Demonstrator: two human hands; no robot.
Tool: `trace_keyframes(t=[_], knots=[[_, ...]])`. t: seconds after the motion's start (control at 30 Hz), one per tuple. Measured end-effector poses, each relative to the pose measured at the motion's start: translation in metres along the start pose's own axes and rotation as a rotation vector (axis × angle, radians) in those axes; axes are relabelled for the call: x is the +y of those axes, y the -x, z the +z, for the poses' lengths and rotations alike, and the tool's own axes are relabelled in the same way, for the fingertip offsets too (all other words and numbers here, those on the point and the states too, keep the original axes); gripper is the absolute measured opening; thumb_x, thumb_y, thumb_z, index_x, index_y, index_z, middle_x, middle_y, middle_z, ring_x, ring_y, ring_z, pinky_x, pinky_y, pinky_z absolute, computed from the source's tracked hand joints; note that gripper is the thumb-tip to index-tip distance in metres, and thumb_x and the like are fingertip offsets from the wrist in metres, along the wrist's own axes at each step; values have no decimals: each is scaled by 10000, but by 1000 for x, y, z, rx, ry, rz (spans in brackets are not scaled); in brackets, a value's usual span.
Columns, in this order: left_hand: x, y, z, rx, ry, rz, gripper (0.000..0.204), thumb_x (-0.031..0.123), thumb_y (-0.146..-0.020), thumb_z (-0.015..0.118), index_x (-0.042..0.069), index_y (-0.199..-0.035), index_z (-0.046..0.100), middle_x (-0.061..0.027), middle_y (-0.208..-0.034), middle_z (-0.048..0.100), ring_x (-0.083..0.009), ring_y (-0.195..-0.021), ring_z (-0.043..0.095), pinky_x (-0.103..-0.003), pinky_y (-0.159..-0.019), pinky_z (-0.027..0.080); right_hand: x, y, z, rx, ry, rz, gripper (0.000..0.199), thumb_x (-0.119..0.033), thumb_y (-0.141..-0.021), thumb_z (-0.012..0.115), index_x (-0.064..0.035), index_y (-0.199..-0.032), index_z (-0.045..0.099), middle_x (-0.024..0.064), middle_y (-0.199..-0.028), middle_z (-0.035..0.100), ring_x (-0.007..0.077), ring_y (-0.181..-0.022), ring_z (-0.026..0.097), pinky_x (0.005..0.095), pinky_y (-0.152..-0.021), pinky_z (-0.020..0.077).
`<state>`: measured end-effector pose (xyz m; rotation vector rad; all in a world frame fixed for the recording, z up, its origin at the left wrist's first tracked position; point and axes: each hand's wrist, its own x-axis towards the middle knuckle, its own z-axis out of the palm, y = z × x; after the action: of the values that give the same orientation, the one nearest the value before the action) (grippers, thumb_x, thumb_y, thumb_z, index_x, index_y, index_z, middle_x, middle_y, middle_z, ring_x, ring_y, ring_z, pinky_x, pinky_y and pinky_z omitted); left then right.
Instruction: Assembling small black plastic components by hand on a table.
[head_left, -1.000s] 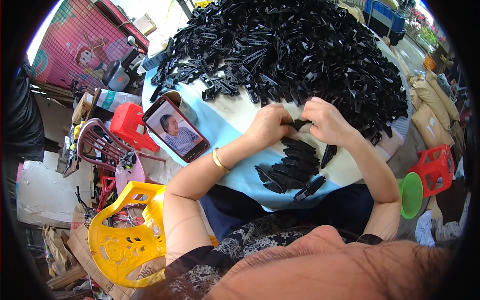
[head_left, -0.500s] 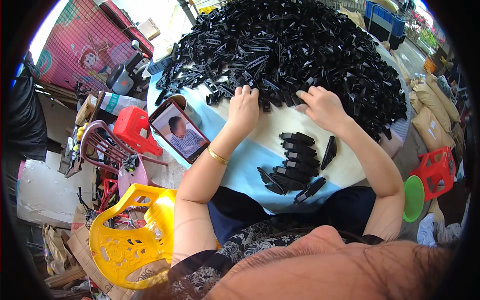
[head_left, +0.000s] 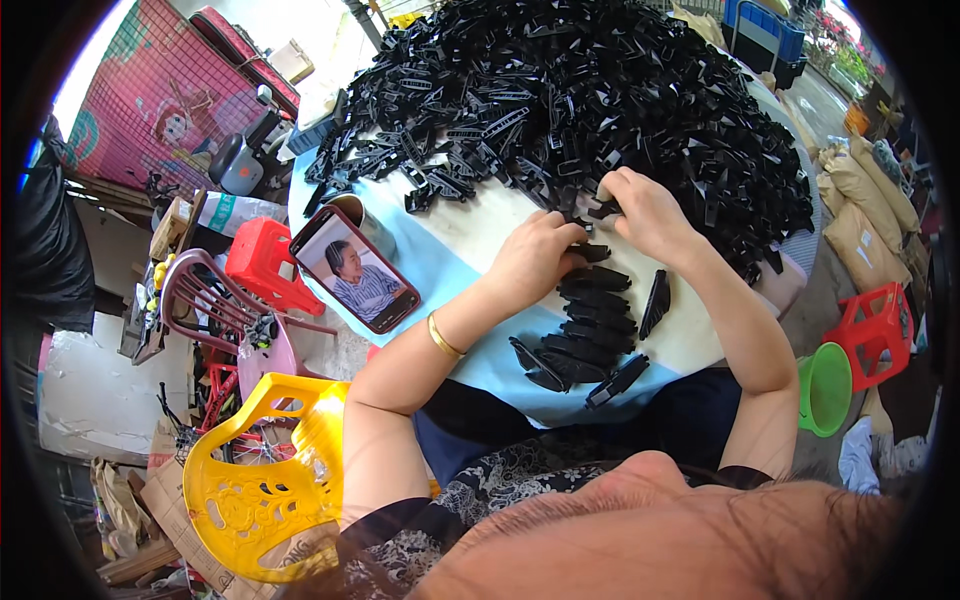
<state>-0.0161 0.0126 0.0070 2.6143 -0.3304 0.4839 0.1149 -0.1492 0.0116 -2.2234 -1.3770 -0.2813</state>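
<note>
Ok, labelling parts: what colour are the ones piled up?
Black piled parts, seen best in the head view.

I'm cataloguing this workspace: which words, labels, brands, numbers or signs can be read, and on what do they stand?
Printed wording isn't copied here, only where it stands:
Cardboard: a few large letters, partly hidden.
White bag: green print, too blurred to read.
Phone: screen marks, too small to read.
Brown sack: any marks too small to read.
Black parts: none I can make out.
</note>
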Motion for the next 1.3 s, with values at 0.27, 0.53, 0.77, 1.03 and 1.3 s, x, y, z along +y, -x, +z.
trace_keyframes(t=[0.27,0.53,0.77,1.03,1.3], knots=[[-8,3,-8,-77,110,-177,198,77,-679,695,19,-861,642,-134,-816,584,-302,-796,586,-368,-711,483,-1,2,-15,50,-101,17,219,51,-687,586,-20,-894,585,132,-790,561,285,-788,578,375,-698,463],[-7,5,-5,14,40,-166,182,70,-674,672,5,-838,628,-142,-802,583,-313,-768,591,-371,-690,486,-25,12,-18,-224,-755,147,221,68,-764,602,39,-982,622,94,-949,539,149,-729,621,257,-580,502],[-10,3,-6,-8,101,-187,236,72,-677,670,2,-902,662,-143,-825,601,-300,-751,614,-363,-692,496,-18,15,-12,-232,-431,75,188,59,-710,607,39,-893,645,115,-836,581,211,-747,634,318,-610,500],[-12,2,-7,-13,123,-172,206,54,-680,669,0,-878,675,-130,-792,597,-289,-729,610,-348,-672,491,-9,18,-19,-116,-10,-139,182,9,-662,574,-2,-814,673,115,-801,573,289,-803,588,397,-703,478],[-11,-3,-2,-33,209,-102,194,56,-669,708,6,-855,678,-110,-754,581,-259,-675,591,-325,-636,476,-13,12,-10,-194,-109,-222,166,-49,-636,611,-22,-785,680,123,-779,575,303,-777,586,394,-680,475]])
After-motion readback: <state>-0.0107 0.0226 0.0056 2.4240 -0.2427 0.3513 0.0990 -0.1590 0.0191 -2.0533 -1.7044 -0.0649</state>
